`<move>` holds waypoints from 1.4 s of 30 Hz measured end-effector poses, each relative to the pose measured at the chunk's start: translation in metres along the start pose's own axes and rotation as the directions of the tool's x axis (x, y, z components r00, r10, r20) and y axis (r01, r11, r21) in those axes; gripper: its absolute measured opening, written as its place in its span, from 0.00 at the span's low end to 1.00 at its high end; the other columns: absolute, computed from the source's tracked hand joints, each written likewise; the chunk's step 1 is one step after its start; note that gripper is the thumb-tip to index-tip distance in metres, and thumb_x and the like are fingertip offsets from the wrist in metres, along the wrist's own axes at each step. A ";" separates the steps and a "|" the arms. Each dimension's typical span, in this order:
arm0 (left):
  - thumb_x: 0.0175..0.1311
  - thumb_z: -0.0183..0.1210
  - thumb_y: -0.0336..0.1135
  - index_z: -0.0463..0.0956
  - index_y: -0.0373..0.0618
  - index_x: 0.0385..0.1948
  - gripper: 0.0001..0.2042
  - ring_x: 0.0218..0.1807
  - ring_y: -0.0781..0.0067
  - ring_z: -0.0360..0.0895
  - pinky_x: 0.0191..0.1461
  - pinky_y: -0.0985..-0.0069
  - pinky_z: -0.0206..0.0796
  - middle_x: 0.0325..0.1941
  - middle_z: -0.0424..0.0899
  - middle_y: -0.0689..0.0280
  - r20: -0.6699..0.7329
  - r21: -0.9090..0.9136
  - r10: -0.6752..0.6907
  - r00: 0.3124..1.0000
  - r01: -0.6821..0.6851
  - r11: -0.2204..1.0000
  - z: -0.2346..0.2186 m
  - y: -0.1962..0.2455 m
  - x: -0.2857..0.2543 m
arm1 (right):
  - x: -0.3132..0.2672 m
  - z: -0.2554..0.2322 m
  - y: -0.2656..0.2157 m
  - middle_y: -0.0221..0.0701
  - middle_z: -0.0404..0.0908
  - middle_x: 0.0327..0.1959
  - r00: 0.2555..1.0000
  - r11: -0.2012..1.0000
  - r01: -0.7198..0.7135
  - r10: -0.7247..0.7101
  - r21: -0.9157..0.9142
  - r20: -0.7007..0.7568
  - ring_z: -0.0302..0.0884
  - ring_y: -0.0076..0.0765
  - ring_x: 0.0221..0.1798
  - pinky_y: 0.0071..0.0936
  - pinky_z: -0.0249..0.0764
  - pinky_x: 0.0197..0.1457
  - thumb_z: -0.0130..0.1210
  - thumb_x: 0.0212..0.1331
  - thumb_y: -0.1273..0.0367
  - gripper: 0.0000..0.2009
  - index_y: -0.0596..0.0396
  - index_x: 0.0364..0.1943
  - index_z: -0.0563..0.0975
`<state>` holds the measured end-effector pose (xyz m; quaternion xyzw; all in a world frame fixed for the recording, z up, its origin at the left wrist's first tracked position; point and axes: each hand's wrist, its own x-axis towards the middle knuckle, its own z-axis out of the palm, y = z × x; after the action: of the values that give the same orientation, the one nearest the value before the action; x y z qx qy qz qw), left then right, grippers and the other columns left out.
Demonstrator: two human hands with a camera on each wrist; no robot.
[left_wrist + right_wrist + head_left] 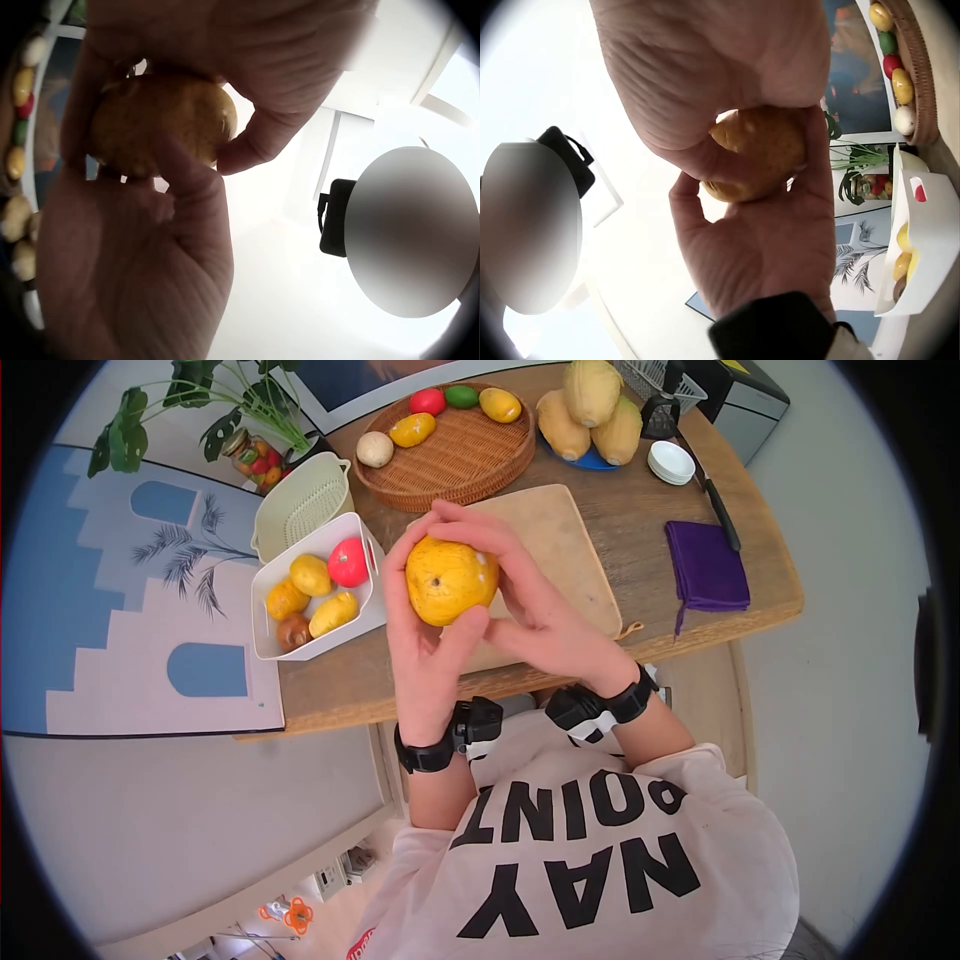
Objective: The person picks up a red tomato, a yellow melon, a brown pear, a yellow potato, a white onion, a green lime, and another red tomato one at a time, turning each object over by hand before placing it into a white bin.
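Over the near part of the wooden cutting board, both hands hold one yellow, round, rough-skinned fruit between them. It has a small dark spot on the side facing up and a few pale marks. My left hand curls its fingers along the left side, thumb at the lower edge. From the right, my right hand cups it, fingers over the far side and thumb near the left thumb. In the left wrist view the fruit looks browner, with fingers around it; in the right wrist view a thumb crosses the fruit.
A white bin at left holds several yellow pieces, a brown one and a red one. Behind it leans a pale green colander. A wicker tray stands at the back. A black-handled knife and folded purple cloth lie right.
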<state>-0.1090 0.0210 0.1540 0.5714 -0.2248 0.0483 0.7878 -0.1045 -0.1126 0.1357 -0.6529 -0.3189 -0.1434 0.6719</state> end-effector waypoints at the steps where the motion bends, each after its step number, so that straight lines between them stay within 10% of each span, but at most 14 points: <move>1: 0.55 0.60 0.27 0.60 0.42 0.65 0.32 0.66 0.68 0.64 0.69 0.72 0.58 0.65 0.65 0.62 0.000 -0.023 -0.026 1.000 0.026 0.999 -0.003 0.001 0.002 | 0.000 -0.007 0.002 0.37 0.52 0.74 0.999 0.996 -0.035 0.031 0.086 0.040 0.47 0.42 0.78 0.39 0.48 0.77 0.56 0.55 0.75 0.32 0.50 0.67 0.62; 14: 0.49 0.63 0.23 0.61 0.42 0.64 0.35 0.60 0.71 0.69 0.64 0.72 0.63 0.59 0.69 0.63 0.139 0.440 -0.055 0.989 -0.012 0.898 -0.016 -0.026 0.007 | 0.005 -0.004 0.010 0.31 0.72 0.58 0.939 0.899 -0.197 0.287 0.391 -0.188 0.67 0.27 0.63 0.28 0.62 0.67 0.42 0.71 0.67 0.16 0.56 0.58 0.71; 23: 0.52 0.63 0.26 0.58 0.44 0.63 0.34 0.62 0.69 0.68 0.64 0.72 0.63 0.59 0.67 0.62 -0.046 -0.035 -0.228 0.973 0.227 0.973 -0.020 -0.020 0.007 | 0.008 0.001 0.001 0.30 0.71 0.58 0.945 0.914 -0.254 0.304 0.317 -0.121 0.67 0.25 0.62 0.25 0.65 0.65 0.47 0.71 0.66 0.17 0.56 0.60 0.69; 32: 0.57 0.62 0.38 0.57 0.44 0.66 0.34 0.63 0.63 0.69 0.62 0.65 0.67 0.62 0.68 0.60 0.120 -0.021 -0.216 0.969 0.220 0.975 -0.026 -0.025 0.010 | 0.004 0.000 0.007 0.30 0.71 0.55 0.927 0.907 -0.252 0.326 0.336 -0.184 0.68 0.25 0.59 0.24 0.67 0.62 0.47 0.71 0.66 0.16 0.56 0.59 0.66; 38: 0.55 0.64 0.46 0.56 0.44 0.66 0.38 0.58 0.56 0.75 0.36 0.58 0.83 0.62 0.69 0.57 0.224 -0.216 -0.290 0.930 0.338 0.916 -0.038 -0.031 0.009 | 0.003 -0.003 0.001 0.30 0.70 0.57 0.933 0.881 -0.287 0.346 0.375 -0.100 0.67 0.25 0.60 0.24 0.67 0.62 0.41 0.74 0.63 0.17 0.55 0.60 0.67; 42: 0.55 0.63 0.39 0.58 0.44 0.66 0.36 0.60 0.60 0.73 0.46 0.62 0.78 0.61 0.70 0.58 0.166 -0.164 -0.257 0.952 0.284 0.945 -0.034 -0.028 0.007 | 0.002 -0.003 -0.001 0.31 0.69 0.59 0.931 0.866 -0.286 0.352 0.411 -0.094 0.65 0.27 0.63 0.25 0.64 0.65 0.42 0.73 0.64 0.18 0.56 0.62 0.66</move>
<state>-0.0827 0.0412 0.1237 0.5228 -0.2031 -0.1226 0.8188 -0.1029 -0.1152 0.1373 -0.5354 -0.1717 -0.0175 0.8268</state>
